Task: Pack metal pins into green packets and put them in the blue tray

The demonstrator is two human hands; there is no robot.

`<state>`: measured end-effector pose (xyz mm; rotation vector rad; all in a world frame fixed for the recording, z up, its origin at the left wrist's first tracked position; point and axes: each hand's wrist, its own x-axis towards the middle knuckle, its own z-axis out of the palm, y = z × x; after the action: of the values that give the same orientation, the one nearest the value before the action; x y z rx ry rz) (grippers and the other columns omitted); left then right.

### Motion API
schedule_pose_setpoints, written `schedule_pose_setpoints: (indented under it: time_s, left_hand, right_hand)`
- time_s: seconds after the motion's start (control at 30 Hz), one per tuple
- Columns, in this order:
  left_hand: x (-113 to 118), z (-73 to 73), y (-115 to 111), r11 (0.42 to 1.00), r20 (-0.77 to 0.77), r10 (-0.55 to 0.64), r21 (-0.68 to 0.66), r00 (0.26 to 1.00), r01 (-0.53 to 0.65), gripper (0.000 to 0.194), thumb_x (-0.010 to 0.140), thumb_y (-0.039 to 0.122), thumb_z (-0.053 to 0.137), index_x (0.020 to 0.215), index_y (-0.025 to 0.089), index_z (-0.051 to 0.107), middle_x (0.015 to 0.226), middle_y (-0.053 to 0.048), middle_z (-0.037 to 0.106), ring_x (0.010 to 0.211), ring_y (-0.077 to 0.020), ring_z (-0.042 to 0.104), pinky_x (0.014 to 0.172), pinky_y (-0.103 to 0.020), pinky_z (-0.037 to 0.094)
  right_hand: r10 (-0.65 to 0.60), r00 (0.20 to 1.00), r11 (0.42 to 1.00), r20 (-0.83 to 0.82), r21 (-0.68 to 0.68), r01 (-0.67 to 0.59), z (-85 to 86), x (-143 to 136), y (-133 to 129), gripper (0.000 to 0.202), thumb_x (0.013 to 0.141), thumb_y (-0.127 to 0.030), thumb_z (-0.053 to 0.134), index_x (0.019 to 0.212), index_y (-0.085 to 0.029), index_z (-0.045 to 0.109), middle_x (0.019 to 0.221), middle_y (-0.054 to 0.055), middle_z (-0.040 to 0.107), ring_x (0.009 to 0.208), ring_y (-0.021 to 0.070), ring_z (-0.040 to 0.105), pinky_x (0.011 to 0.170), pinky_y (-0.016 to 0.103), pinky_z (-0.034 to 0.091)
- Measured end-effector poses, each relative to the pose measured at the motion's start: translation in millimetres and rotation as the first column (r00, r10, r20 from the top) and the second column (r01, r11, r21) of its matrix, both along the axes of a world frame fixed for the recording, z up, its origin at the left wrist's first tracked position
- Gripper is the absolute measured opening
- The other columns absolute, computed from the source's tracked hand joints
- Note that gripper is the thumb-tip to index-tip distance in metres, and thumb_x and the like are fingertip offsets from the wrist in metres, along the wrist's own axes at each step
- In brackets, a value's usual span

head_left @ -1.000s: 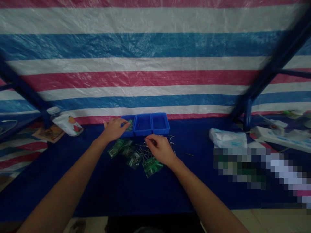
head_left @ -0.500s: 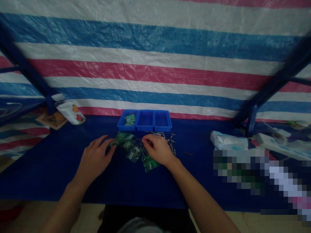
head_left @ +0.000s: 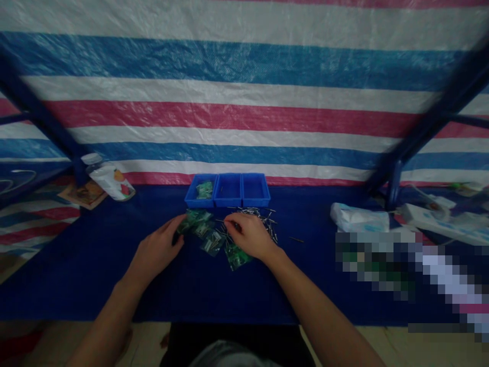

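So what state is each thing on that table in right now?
Left bin: holds green packets.
Middle bin: looks empty.
Right bin: looks empty.
Green packets: loose pile.
Metal pins: scattered.
Bottle: lying down.
Left hand: touching a packet.
Right hand: pinching among pins.

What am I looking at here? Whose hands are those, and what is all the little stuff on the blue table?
The camera sits on a person's head and looks down, so these are that person's own two hands. The left hand touches a small green packet at the edge of a pile. The right hand rests among little metal pins, its fingertips pinched together; whether they hold a pin is too small to tell. Behind them stand three blue trays; the left one has green packets inside. A striped plastic sheet hangs behind the table.
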<state>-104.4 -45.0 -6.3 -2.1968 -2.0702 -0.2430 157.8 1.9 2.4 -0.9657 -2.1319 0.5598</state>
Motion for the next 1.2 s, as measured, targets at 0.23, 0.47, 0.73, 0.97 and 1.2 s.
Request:
schedule_pose_setpoints:
  time_s: [0.23, 0.47, 0.73, 0.97, 1.2]
  left_hand:
    - [3.9, 8.4, 8.3, 0.998, -0.122, 0.047, -0.044, 0.991, -0.052, 0.047, 0.091, 0.024, 0.039, 0.135, 0.026, 0.056, 0.124, -0.008, 0.069, 0.094, -0.0290, 0.071, 0.075, -0.038, 0.056]
    - [13.9, 18.3, 12.4, 0.981, 0.267, -0.067, 0.193, 0.961, 0.014, 0.034, 0.091, 0.031, 0.046, 0.117, 0.025, 0.067, 0.115, -0.006, 0.073, 0.100, -0.0268, 0.069, 0.090, -0.039, 0.053]
    - [79.3, 46.1, 40.7, 0.929, 0.766, -0.336, 0.171, 0.549, 0.329, 0.023, 0.085, 0.035, 0.060, 0.098, 0.021, 0.071, 0.097, -0.006, 0.075, 0.089, -0.0217, 0.068, 0.086, -0.036, 0.052]
    - [93.0, 15.1, 63.0, 0.930, 0.902, -0.299, 0.203, 0.311, 0.305, 0.030, 0.082, 0.039, 0.062, 0.101, 0.017, 0.070, 0.100, -0.008, 0.073, 0.092, -0.0228, 0.066, 0.085, -0.035, 0.051]
    - [84.4, 2.0, 50.5, 0.952, 0.830, -0.276, 0.167, 0.484, 0.258, 0.032, 0.087, 0.046, 0.058, 0.083, 0.016, 0.070, 0.074, -0.001, 0.067, 0.068, -0.0167, 0.059, 0.064, -0.027, 0.046]
  right_hand:
    - [0.008, 1.000, 1.000, 0.016, -0.003, -0.008, -2.1, -0.5, -0.2, 0.018, 0.093, -0.023, 0.050, 0.095, -0.022, 0.068, 0.088, 0.002, 0.072, 0.074, 0.0136, 0.062, 0.069, 0.026, 0.043]
    - [-0.028, 0.998, 0.999, -0.052, -0.036, 0.026, -1.2, 0.4, 1.0, 0.021, 0.093, -0.027, 0.052, 0.105, -0.021, 0.068, 0.092, 0.004, 0.071, 0.070, 0.0132, 0.060, 0.069, 0.028, 0.044]
    - [-0.067, 0.976, 0.997, -0.206, -0.043, 0.060, -5.4, -2.7, 6.1, 0.017, 0.090, -0.036, 0.061, 0.093, -0.020, 0.068, 0.077, 0.001, 0.065, 0.064, 0.0125, 0.055, 0.061, 0.026, 0.040]
    - [-0.175, 0.956, 0.985, -0.234, -0.050, 0.167, -6.1, 2.6, 10.9, 0.017, 0.091, -0.033, 0.057, 0.088, -0.021, 0.068, 0.070, 0.000, 0.062, 0.060, 0.0124, 0.053, 0.059, 0.026, 0.038]
    - [-0.123, 0.966, 0.991, -0.230, -0.088, 0.105, -3.2, 0.0, 7.1, 0.018, 0.089, -0.032, 0.058, 0.076, -0.020, 0.063, 0.062, -0.003, 0.056, 0.055, 0.0114, 0.050, 0.056, 0.025, 0.036]
